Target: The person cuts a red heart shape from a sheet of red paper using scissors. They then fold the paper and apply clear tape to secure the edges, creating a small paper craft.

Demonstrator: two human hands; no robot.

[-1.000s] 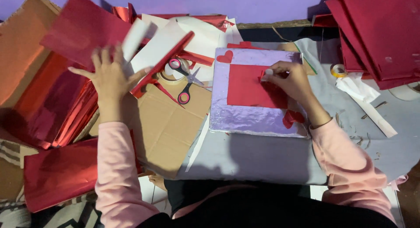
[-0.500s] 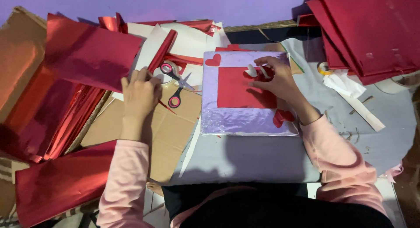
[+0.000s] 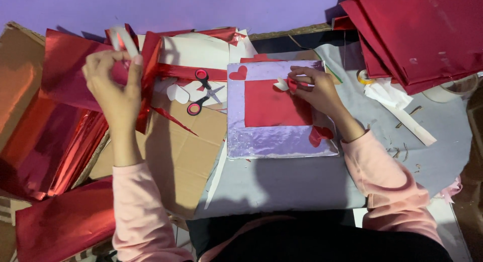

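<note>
1. Fingers of the left hand (image 3: 113, 83) pinch a white strip (image 3: 124, 39) above glossy red foil sheets (image 3: 60, 116).
2. Right hand (image 3: 314, 91) grips a small red-and-white cutout (image 3: 287, 84) on the matte red square (image 3: 274, 106), near the crinkled silver board's (image 3: 271, 141) top edge.
3. Pink-handled scissors (image 3: 201, 91) lie on brown cardboard (image 3: 171, 156).

— What lies at the centre?
— Pink-handled scissors (image 3: 204, 91) on a flat brown cardboard sheet (image 3: 171, 156), white paper cut-outs (image 3: 177, 93) just beside them at nine o'clock.
— And at two o'clock?
— A stack of dark red paper sheets (image 3: 417, 30); a small roll of yellowish tape (image 3: 365, 77) sits just below it.
— Nine o'clock?
— Shiny red foil sheets (image 3: 45, 141), overlapping.
— Behind everything?
— A purple wall (image 3: 176, 8) at twelve.
</note>
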